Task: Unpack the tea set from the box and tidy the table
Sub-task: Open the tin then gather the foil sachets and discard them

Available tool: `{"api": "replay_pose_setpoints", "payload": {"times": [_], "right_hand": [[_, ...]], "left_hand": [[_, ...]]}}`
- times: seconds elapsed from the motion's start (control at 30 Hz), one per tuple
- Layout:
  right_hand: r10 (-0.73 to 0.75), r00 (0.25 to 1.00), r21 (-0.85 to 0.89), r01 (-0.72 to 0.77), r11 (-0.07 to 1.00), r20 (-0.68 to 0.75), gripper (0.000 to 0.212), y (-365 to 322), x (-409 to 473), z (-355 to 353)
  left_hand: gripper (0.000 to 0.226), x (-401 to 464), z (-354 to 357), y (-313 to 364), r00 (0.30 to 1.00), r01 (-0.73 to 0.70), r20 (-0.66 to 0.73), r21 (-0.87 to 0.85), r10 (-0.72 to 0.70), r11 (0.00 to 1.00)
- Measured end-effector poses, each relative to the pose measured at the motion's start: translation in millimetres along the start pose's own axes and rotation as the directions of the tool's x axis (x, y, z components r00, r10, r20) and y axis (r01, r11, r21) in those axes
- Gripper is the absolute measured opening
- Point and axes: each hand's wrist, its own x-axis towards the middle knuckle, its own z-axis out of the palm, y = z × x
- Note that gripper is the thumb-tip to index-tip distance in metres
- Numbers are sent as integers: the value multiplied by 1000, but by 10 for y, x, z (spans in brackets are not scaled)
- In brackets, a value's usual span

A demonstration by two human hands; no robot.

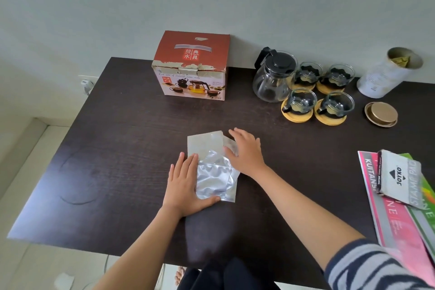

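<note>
Both my hands lie flat, fingers straight, on a small heap of crinkled clear and silvery plastic wrappers (213, 172) at the middle of the dark brown wooden table (122, 148): my left hand (184, 186) presses the heap's left side, thumb along its near edge, and my right hand (246, 152) covers its far right corner. How many wrappers are in the heap is hard to make out, since they overlap and my palms hide parts of them.

At the table's far edge stands the red-and-white cardboard tea-set box (191, 66), closed, its top edge torn. To its right, near the far right corner, the clear glass teapot with a black lid and handle (274, 76) stands upright, touching a cluster of four glass cups with black holders (321, 90), each on a round wooden coaster (297, 116). Beyond them a white cylindrical tin (389, 73) stands open, something yellowish inside that I cannot identify, and its round gold lid (381, 114) lies just in front.

Along the right edge, partly cut off, lie pink and green receipt booklets (397, 221) with a white-and-black stamp pad box (397, 178) on top. My striped sleeve (367, 266) shows at the bottom right.
</note>
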Motion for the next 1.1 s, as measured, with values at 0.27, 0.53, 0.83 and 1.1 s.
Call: {"api": "replay_pose_setpoints", "payload": {"times": [0.27,0.53,0.83,1.1], "right_hand": [[-55,997,161,47,986,48,43,-10,-147,75],[-41,999,181,40,983,1,70,-78,-232,128],[-53,997,182,63,981,-57,39,-30,-289,238],[238,966,14,-238,971,-99,74,-131,-684,387]], "left_hand": [[139,-10,8,21,999,44,24,3,-44,999],[125,-28,18,7,1000,5,-10,-47,-6,999],[136,-20,46,14,998,55,-34,-47,-56,997],[133,-17,48,-31,1000,1,1,-80,-1,997]]}}
